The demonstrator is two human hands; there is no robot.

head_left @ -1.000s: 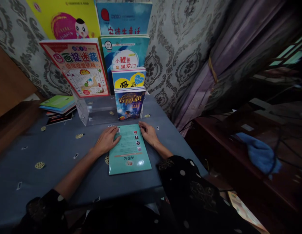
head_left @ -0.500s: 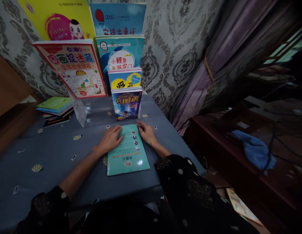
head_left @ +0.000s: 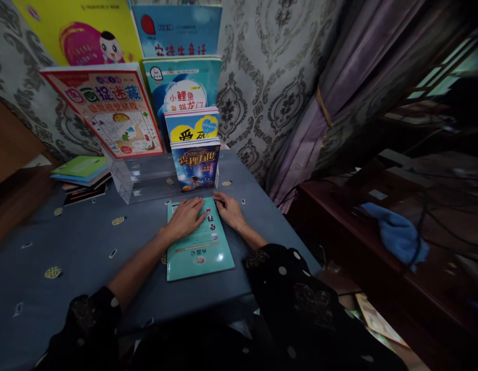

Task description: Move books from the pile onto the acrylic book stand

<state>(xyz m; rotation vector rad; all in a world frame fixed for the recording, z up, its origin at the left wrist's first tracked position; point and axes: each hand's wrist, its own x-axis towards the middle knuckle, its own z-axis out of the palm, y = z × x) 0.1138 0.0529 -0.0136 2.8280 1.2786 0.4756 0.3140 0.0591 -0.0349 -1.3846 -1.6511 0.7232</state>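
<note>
A teal booklet point(head_left: 198, 250) lies flat on the blue table point(head_left: 88, 247) in front of me. My left hand point(head_left: 186, 218) rests on its upper half with the fingers stretched flat. My right hand point(head_left: 228, 208) touches the booklet's top right corner, fingers loosely spread. Just beyond the hands a dark fantasy book point(head_left: 195, 165) stands upright in a clear acrylic rack point(head_left: 140, 178), with taller picture books point(head_left: 107, 111) stepped up behind it.
A stack of flat books point(head_left: 81, 172) lies at the table's left rear. Patterned wallpaper and a purple curtain point(head_left: 324, 113) back the table. To the right stands a dark wooden bench with a blue cloth point(head_left: 397, 234). A paper point(head_left: 374, 319) lies on the floor.
My left hand has slid rightward from the booklet's left edge onto its cover. The right hand stays at the top right corner. The view has drifted slightly right.
</note>
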